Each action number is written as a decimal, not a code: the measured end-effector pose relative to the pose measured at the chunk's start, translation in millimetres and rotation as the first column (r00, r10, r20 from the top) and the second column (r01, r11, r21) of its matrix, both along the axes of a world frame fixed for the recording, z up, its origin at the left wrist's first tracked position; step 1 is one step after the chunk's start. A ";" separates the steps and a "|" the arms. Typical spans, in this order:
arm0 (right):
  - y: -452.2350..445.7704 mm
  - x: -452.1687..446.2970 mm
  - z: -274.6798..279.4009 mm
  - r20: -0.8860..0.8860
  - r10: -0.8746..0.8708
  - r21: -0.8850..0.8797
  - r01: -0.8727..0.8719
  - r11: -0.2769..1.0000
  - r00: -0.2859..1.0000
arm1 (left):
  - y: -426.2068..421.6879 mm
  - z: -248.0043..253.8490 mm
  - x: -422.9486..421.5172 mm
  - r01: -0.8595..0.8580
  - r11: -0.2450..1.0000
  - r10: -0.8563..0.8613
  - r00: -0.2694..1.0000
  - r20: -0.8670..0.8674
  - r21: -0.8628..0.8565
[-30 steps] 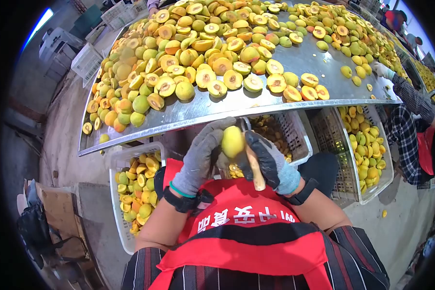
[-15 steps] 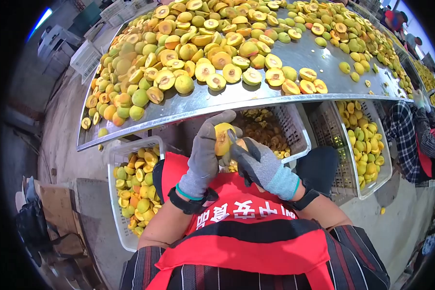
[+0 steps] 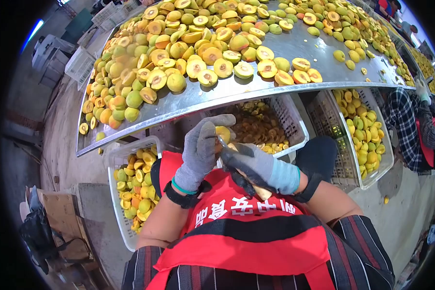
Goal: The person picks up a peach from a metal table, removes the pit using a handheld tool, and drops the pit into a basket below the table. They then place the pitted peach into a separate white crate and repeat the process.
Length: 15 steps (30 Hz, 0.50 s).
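Note:
My left hand (image 3: 200, 152), in a grey glove, is closed around a yellow fruit (image 3: 223, 134), mostly hidden by the fingers. My right hand (image 3: 256, 166), in a grey and black glove, grips a knife with a pale wooden handle (image 3: 262, 193); its dark blade touches the fruit. Both hands are close together over my red apron (image 3: 241, 241). Beyond them, a metal table (image 3: 212, 100) bears a large heap of halved and whole yellow-green fruit (image 3: 176, 82).
Left of my lap is a white crate (image 3: 125, 227) of fruit. A crate (image 3: 302, 137) with brown and yellow pieces lies under the table edge. Another crate (image 3: 372, 179) of fruit stands right. A co-worker in a checked sleeve (image 3: 402, 118) is at far right.
The fruit has turned from whole side to a cut face, and is now mostly covered by my left fingers. My right hand has tilted the knife. The co-worker's gloved hand has moved back from the table.

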State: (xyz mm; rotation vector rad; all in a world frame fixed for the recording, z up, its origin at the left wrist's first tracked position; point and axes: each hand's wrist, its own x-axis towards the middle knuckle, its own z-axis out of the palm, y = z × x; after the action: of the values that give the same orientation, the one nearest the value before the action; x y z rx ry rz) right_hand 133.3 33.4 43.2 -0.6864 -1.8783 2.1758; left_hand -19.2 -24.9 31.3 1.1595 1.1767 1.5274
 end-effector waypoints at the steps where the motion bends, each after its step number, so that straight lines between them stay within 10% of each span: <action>1: 4.0 1.2 3.3 -0.005 0.148 -0.404 -0.137 0.904 0.989 | 0.0 1.3 -0.5 0.000 1.000 0.001 1.000 -0.013 0.032; 6: -9.2 -5.4 2.9 -0.010 -0.070 0.195 0.070 0.978 0.998 | 5.5 -3.8 -2.8 -0.043 0.998 0.052 0.961 -0.271 0.038; 10: -1.1 0.5 3.5 0.128 0.068 -0.331 -0.022 0.943 0.989 | 6.0 -10.7 3.2 -0.094 0.995 0.097 0.980 -0.176 0.026; 12: 2.7 5.1 -10.8 -0.243 0.081 -0.400 -0.176 0.900 0.967 | 9.0 -12.9 2.9 -0.080 0.994 0.092 0.979 -0.182 0.073; 15: 9.5 9.8 -3.4 -0.184 -0.003 -0.840 -0.156 0.519 0.983 | 15.4 -13.1 11.4 -0.077 0.995 0.084 0.990 -0.113 0.068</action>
State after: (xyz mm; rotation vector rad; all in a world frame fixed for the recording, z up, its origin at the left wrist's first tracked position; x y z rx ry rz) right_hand 143.0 42.9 39.8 -0.5031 -0.6137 3.0669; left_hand -7.8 -9.5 18.3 1.2703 1.2737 1.5861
